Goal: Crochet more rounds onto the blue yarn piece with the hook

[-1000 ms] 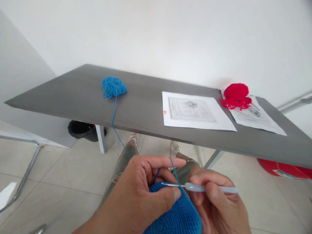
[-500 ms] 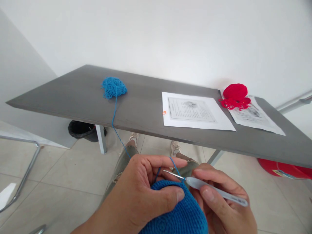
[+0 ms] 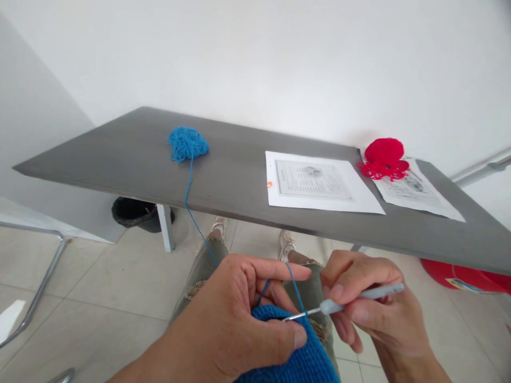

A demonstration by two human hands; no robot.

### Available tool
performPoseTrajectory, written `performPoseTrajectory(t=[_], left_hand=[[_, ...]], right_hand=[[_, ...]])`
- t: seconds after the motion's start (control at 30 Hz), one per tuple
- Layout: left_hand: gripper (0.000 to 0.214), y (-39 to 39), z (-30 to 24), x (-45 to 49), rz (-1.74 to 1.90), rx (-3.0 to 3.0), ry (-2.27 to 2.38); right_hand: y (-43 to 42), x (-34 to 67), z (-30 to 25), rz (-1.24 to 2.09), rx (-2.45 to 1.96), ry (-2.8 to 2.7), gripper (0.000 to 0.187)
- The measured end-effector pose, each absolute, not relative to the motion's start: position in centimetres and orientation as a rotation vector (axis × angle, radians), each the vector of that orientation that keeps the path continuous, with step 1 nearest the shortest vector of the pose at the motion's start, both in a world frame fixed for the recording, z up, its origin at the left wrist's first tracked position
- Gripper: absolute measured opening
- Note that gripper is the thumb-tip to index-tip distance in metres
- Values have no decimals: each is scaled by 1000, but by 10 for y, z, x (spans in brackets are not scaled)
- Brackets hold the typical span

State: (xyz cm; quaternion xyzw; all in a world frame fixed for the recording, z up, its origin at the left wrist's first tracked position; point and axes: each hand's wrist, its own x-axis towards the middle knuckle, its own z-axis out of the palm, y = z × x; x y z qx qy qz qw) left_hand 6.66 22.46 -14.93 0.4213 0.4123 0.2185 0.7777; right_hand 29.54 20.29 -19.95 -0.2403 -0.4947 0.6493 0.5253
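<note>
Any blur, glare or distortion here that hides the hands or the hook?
Head view: even, bright light, white wall nearly washed out, no hard glare; left hand on the blue crocheted piece, right hand and the grey-handled metal crochet hook are sharp; wide-angle stretch skews the dark grey table; text on the white printed sheet is too small to read.

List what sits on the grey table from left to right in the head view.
blue yarn ball → printed sheet → red yarn. A second sheet lies partly under the red yarn, so it is left out.
</note>
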Motion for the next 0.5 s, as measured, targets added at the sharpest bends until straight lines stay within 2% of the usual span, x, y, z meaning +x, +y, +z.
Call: performPoseTrajectory(t=[0.5], left_hand=[[60,224,-151,63,406,964,869]], right_hand=[[218,319,-182,1494,-544,-1495,21]])
